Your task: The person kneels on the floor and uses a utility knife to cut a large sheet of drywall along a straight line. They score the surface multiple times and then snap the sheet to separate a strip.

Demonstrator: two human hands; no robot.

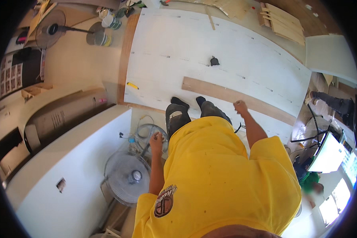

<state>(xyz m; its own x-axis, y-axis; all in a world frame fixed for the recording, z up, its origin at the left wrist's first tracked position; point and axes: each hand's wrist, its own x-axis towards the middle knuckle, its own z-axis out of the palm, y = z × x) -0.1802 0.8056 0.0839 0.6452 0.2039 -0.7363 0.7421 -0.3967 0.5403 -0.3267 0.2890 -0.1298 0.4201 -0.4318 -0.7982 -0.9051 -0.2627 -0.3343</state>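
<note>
My feet in dark socks are on a large white sheet with small printed marks. My left hand hangs at my side with curled fingers, nothing visible in it, above a standing fan with a round grille. Out to the right, my right hand is loosely closed, also with nothing visible in it. It hovers over a long brown wooden strip lying across the sheet. A yellow utility knife rests near the sheet's left edge. Farther off sits a small black object whose kind I cannot make out.
A low white wall with a small hole runs along my left. Far left stand another fan and buckets. Wooden panels are stacked at the far right. Two other people are at the right.
</note>
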